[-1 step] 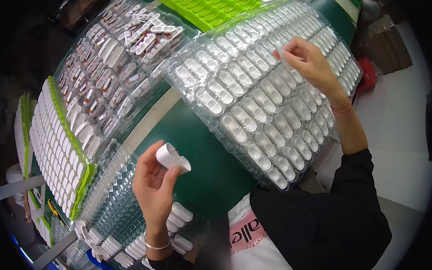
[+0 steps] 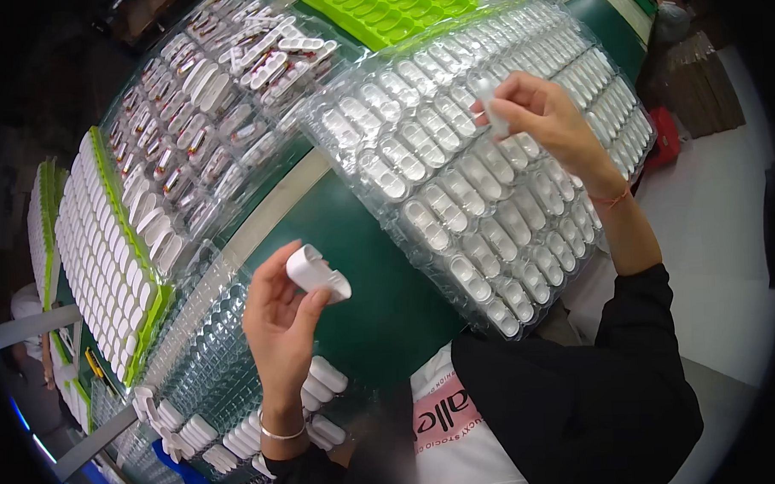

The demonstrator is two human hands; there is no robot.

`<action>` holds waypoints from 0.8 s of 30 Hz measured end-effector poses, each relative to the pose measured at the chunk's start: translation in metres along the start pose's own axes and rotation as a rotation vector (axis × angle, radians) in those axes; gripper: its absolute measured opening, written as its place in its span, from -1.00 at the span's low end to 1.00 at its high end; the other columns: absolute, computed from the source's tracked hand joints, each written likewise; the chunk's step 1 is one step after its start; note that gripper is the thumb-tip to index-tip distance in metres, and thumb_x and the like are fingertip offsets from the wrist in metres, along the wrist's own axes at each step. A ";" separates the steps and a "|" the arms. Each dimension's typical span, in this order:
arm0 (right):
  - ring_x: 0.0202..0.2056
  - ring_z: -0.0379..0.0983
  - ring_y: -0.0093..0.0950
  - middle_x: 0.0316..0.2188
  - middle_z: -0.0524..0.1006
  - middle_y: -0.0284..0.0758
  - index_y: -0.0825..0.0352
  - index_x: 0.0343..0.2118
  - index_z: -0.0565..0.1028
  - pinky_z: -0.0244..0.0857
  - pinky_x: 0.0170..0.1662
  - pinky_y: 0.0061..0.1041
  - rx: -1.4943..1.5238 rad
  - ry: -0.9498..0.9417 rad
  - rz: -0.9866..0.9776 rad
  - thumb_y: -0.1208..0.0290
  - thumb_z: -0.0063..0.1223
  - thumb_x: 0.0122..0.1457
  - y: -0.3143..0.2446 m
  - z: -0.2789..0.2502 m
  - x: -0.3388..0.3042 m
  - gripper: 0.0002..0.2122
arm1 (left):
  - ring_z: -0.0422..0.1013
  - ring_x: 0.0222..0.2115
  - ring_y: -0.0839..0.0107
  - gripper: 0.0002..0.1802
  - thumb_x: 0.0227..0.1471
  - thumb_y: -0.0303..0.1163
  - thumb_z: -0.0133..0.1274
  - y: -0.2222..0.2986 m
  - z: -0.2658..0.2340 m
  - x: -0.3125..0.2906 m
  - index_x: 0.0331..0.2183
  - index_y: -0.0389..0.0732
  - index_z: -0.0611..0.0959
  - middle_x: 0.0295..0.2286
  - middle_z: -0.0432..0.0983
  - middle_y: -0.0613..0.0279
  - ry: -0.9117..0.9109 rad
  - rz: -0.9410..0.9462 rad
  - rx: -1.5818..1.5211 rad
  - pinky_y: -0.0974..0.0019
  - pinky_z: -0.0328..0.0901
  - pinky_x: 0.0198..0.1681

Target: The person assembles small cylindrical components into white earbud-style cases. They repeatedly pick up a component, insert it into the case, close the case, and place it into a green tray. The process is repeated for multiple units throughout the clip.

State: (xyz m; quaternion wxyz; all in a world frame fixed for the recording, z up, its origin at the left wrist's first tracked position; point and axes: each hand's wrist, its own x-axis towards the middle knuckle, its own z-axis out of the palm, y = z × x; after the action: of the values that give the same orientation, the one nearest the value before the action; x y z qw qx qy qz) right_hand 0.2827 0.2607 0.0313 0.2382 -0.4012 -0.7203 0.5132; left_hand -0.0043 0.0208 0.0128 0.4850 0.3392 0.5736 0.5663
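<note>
My left hand is closed on a hollow white plastic shell, pinching it by the ends between thumb and fingers. A cut-out shows in the shell's side. Over the clear blister tray, my right hand grips a small pale plastic piece between thumb and fingers; its exact kind cannot be made out. Rows of oblong white shells fill the tray's pockets below that hand. Whether the small piece touches the tray is not visible.
Clear trays at upper left hold white parts with red bits. A green tray of white shells stands left, another green tray at the back. Loose white shells lie on stacked clear trays near my left forearm. A red object sits right.
My right hand has shifted slightly left with the small piece, now more plainly in view. My left hand still holds the white shell. The whole view has shifted a little.
</note>
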 end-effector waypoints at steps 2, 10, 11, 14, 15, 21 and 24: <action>-0.14 0.52 -0.53 -0.18 0.57 -0.26 0.42 -0.16 0.47 0.43 -0.14 -0.58 0.215 -0.220 0.076 0.41 -0.06 0.31 -0.012 0.043 0.002 -0.82 | 0.42 -0.08 0.37 -0.47 0.04 -0.66 0.09 -0.004 0.003 0.004 0.07 -0.36 0.37 -0.11 0.45 0.09 -0.034 -0.037 -0.070 0.31 0.38 0.00; -0.24 0.54 -0.56 -0.23 0.56 -0.28 0.47 -0.16 0.49 0.45 -0.22 -0.63 0.281 -0.501 0.052 0.59 0.06 0.20 -0.048 0.146 -0.003 -0.83 | 0.43 -0.06 0.34 -0.47 0.11 -0.55 0.10 -0.010 -0.001 -0.015 0.10 -0.35 0.35 -0.10 0.47 0.07 0.054 0.044 -0.274 0.27 0.36 0.02; -0.26 0.54 -0.57 -0.24 0.55 -0.29 0.46 -0.19 0.51 0.45 -0.24 -0.64 0.259 -0.491 -0.002 0.61 0.08 0.18 -0.048 0.151 -0.003 -0.85 | 0.43 -0.06 0.34 -0.47 0.11 -0.55 0.10 -0.011 -0.001 -0.016 0.10 -0.35 0.35 -0.10 0.47 0.07 0.073 0.055 -0.282 0.28 0.35 0.02; -0.31 0.54 -0.60 -0.27 0.53 -0.31 0.43 -0.31 0.57 0.47 -0.34 -0.68 0.197 -0.410 -0.184 0.64 0.16 0.10 -0.047 0.164 -0.003 -0.91 | 0.43 -0.06 0.34 -0.47 0.10 -0.56 0.11 -0.013 0.000 -0.016 0.09 -0.35 0.35 -0.09 0.47 0.07 0.114 0.079 -0.308 0.29 0.34 0.03; -0.31 0.54 -0.60 -0.27 0.53 -0.31 0.42 -0.31 0.57 0.47 -0.34 -0.68 0.183 -0.407 -0.219 0.65 0.17 0.09 -0.046 0.165 -0.003 -0.90 | 0.43 -0.06 0.34 -0.47 0.09 -0.56 0.11 -0.014 -0.001 -0.016 0.09 -0.36 0.36 -0.09 0.47 0.07 0.120 0.073 -0.307 0.29 0.34 0.03; -0.41 0.55 -0.53 -0.34 0.54 -0.31 0.37 -0.33 0.58 0.48 -0.38 -0.60 0.110 -0.287 -0.512 0.61 0.22 0.03 -0.036 0.168 -0.002 -0.88 | 0.43 -0.06 0.34 -0.48 0.06 -0.55 0.16 -0.017 0.002 -0.012 0.05 -0.37 0.39 -0.09 0.48 0.05 0.115 0.026 -0.327 0.29 0.35 0.03; -0.36 0.54 -0.51 -0.30 0.54 -0.28 0.38 -0.30 0.58 0.45 -0.39 -0.63 -0.005 -0.274 -0.615 0.68 0.25 -0.03 -0.035 0.164 -0.002 -0.81 | 0.44 -0.07 0.35 -0.48 0.05 -0.55 0.17 -0.017 0.003 -0.011 0.04 -0.37 0.40 -0.10 0.48 0.06 0.107 0.035 -0.320 0.29 0.35 0.02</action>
State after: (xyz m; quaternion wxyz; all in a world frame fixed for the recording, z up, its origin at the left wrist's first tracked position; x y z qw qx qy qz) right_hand 0.1487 0.1637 0.0049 0.2816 -0.0929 -0.8343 0.4647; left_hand 0.0049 0.0097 -0.0021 0.4916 0.2371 0.4951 0.6760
